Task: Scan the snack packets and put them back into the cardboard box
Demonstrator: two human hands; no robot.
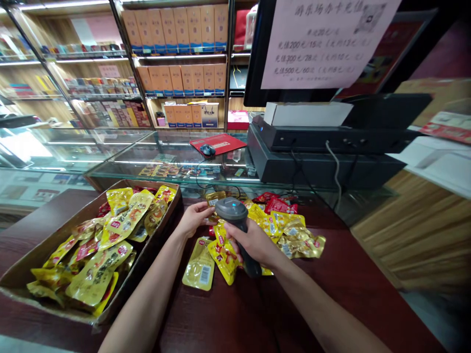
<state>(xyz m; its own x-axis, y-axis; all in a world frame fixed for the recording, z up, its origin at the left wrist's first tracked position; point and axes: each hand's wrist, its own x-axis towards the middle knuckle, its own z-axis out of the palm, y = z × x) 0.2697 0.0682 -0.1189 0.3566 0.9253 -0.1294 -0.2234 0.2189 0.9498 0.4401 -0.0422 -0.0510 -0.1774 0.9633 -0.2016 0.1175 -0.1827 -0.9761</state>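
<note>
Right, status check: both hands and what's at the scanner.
Right hand gripping handheld barcode scanner. Left hand at yellow snack packet, beside scanner head. Cardboard tray of packets to the left.

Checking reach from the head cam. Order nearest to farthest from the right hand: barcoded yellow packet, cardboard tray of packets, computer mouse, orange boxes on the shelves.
1. Barcoded yellow packet: on the counter, just left of the right hand.
2. Cardboard tray: farther left.
3. Computer mouse: ahead, on the red mat.
4. Orange boxes: farthest, on the back shelves.
</note>
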